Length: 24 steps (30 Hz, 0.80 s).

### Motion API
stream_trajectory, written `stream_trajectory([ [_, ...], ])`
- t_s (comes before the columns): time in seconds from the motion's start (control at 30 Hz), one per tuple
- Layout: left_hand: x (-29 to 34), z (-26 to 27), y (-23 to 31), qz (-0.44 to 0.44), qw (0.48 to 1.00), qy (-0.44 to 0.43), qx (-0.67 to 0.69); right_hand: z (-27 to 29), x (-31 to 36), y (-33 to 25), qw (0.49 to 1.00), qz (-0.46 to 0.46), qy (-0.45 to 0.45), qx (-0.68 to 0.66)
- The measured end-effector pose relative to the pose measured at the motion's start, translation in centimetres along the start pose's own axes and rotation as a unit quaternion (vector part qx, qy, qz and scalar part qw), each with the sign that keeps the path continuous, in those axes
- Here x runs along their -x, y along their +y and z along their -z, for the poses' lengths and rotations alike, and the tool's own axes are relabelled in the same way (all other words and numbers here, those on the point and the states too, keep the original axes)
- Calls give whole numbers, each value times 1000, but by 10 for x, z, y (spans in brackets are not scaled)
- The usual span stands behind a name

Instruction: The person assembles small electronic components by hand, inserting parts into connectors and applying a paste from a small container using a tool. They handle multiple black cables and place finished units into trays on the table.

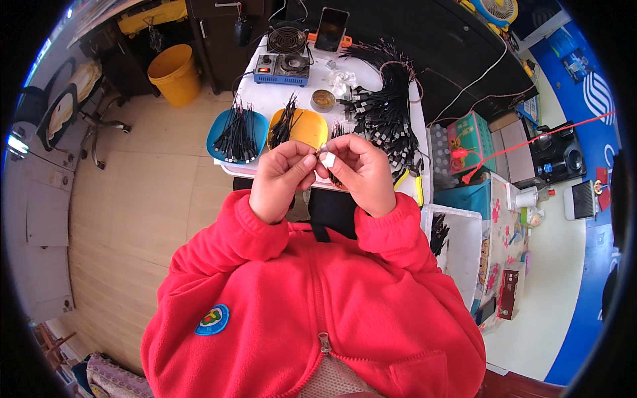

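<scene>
My left hand [285, 171] and my right hand [361, 171] meet over the front edge of the white table, fingertips pinched together. Whatever lies between them is too small and too covered to name. A small white piece [328, 159] shows at my right thumb; I cannot tell if it is a wrap or something held. Just beyond my left hand, a blue tray [210, 140] and a yellow tray [312, 126] carry black cables with metal ends. A large heap of similar black cables [385, 109] covers the table's right side.
Behind the trays stand a blue soldering pot unit [282, 69], a round tin [323, 100] and a propped phone [332, 30]. Yellow-handled pliers [418, 190] lie at the right edge. A white foam box [464, 232] sits right of me, a yellow bucket [174, 74] far left.
</scene>
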<state>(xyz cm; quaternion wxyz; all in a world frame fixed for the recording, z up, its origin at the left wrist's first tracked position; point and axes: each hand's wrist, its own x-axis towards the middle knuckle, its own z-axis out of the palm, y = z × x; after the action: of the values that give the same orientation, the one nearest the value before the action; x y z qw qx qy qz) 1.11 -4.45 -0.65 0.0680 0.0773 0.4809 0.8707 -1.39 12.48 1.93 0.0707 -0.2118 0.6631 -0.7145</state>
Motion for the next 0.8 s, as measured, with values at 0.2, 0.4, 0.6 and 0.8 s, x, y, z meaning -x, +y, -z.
stream_trajectory([
  [0.2,-7,5,-2,-2,1000,-1,-21,-1,-11,5,1000,-3,-20,-14],
  [0.4,-12,18,-2,79,985,-35,147,0,-16,19,982,-70,-23,-172],
  [0.6,-15,28,1,133,965,-97,206,-1,-18,21,954,-124,-27,-271],
  [0.8,-14,31,1,154,962,-110,198,0,-15,25,964,-108,-28,-241],
])
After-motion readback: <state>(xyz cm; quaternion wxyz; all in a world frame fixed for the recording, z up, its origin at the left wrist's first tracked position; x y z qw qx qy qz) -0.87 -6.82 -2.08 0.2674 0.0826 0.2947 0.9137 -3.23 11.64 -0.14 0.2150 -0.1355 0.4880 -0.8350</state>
